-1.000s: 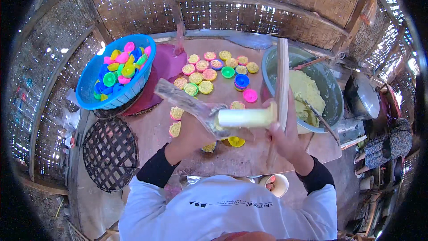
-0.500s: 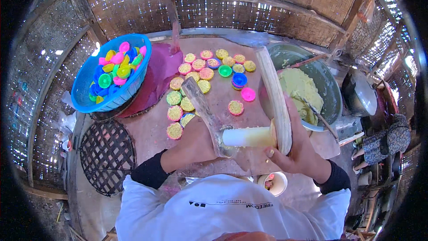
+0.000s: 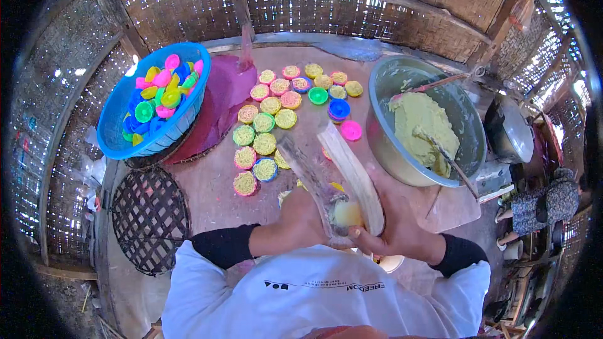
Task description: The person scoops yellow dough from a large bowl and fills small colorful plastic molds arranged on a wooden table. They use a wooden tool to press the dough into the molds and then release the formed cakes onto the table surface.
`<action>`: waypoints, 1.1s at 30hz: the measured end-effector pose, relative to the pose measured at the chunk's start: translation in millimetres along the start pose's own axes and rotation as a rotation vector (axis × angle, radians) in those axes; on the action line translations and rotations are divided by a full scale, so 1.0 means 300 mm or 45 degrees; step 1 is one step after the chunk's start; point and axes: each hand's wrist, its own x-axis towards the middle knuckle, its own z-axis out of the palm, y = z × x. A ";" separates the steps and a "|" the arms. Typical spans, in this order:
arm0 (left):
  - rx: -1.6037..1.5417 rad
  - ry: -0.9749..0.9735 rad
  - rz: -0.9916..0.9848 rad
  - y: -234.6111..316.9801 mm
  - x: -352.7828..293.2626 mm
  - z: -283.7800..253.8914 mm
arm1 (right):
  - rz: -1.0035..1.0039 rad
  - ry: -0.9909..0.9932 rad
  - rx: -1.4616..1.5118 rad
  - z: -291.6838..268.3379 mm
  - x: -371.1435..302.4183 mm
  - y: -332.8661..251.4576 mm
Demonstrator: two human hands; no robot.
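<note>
The tabletop (image 3: 213, 179) fills most of the view in front of me, and on its right side stands the big grey-green basin (image 3: 392, 160). In it lies the pale yellow dough (image 3: 424, 119), with a stick (image 3: 449, 162) put into it. At the far left is the blue basket (image 3: 166, 138), full with colourful cups.

Between the basin and the person's body is the wooden press: a left bar (image 3: 306, 166) and a right bar (image 3: 352, 169), close together near the person and spread apart at their far ends. The left hand (image 3: 295, 218) is wrapped around the left bar, the right hand (image 3: 402, 221) around the right one – so both hands are closed on wood. Between the bars, near the body, sits a pale plug (image 3: 347, 213); I cannot tell its material.

To do this squeezing well, I think both hands should push with the same force, so that the plug goes in straight and does not tilt. It would be good also to keep the press steady above one cup – its outlet I cannot see from here.

Smallest are the filled cups (image 3: 245, 183), grouped left of the press, and an empty green cup (image 3: 318, 95) among the farther ones.
</note>
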 end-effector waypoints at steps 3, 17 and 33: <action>-0.123 -0.031 0.011 -0.048 0.017 0.005 | -0.048 0.020 -0.012 0.025 0.000 0.017; -2.324 0.029 0.809 -0.305 0.383 -0.256 | 0.865 -0.567 1.571 -0.111 0.072 0.237; -2.748 0.118 0.631 -0.546 0.348 -0.066 | 1.045 -0.737 0.889 0.067 0.131 0.360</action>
